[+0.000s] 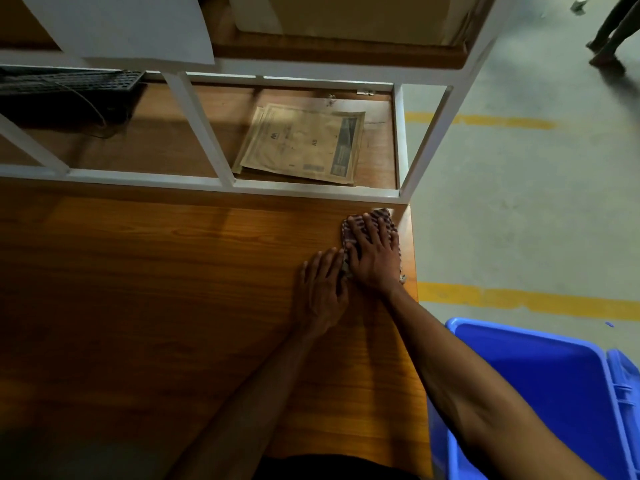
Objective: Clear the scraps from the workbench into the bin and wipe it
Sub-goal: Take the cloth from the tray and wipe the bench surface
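Cloth (382,216) pressed flat on workbench (173,271) by spread right hand (374,258); left hand (322,289) laid flat beside, possibly touching cloth edge. Bin (540,375) near.

Counts, head view: 1 checked dark-and-pale wiping cloth (372,233). 1 blue plastic bin (540,386). 1 wood-grain workbench top (156,289) w/ 1 white metal frame shelf unit (197,126) at its back. 1 stack of tan paper envelopes (301,143), exact no. of sheets can't tell. 1 black keyboard (69,83). 2 bare hands: left hand (323,292), right hand (374,252). 2 yellow painted floor lines (526,301).
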Available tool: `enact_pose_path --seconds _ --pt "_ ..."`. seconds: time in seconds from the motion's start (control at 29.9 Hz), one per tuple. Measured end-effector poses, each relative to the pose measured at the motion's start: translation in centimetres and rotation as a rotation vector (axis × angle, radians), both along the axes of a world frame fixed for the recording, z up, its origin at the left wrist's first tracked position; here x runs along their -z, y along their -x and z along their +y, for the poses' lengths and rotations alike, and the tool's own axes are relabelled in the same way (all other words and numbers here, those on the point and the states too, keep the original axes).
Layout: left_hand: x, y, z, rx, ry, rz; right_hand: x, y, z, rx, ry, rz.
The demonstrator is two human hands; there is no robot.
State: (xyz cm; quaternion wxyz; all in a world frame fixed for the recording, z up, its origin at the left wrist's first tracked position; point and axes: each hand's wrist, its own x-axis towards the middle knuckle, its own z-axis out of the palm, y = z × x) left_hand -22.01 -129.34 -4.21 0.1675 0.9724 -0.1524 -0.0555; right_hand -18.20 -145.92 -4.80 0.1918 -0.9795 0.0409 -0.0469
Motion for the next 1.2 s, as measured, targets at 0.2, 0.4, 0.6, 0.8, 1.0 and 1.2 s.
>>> enact_pose_path --seconds 0.2,0.4,0.6,0.8,1.0,1.2 --pt "0.6 -0.6 -0.6 -0.035 0.006 -0.016 -0.8 -2.3 -1.0 -0.081 -0.002 0.029" --pt "0.8 -0.8 -0.4 -0.016 -0.012 -0.016 -0.6 -2.0 -4.7 -0.045 0.07 0.061" --pt "1.1 -1.0 -0.3 -0.01 -0.009 -0.011 -0.3 1.5 -5.3 0.114 0.071 0.104" --pt "1.2 -1.0 -0.3 -0.011 -0.038 -0.023 -0.3 5.5 -3.1 0.158 0.046 0.098" --pt "0.5 -0.1 -0.3 0.059 -0.053 -0.008 -0.6 12.4 -0.2 0.214 0.037 0.079" --pt "0.3 5.8 -0.8 0.194 -0.005 -0.035 -0.4 14.4 -0.1 0.208 0.06 0.034"
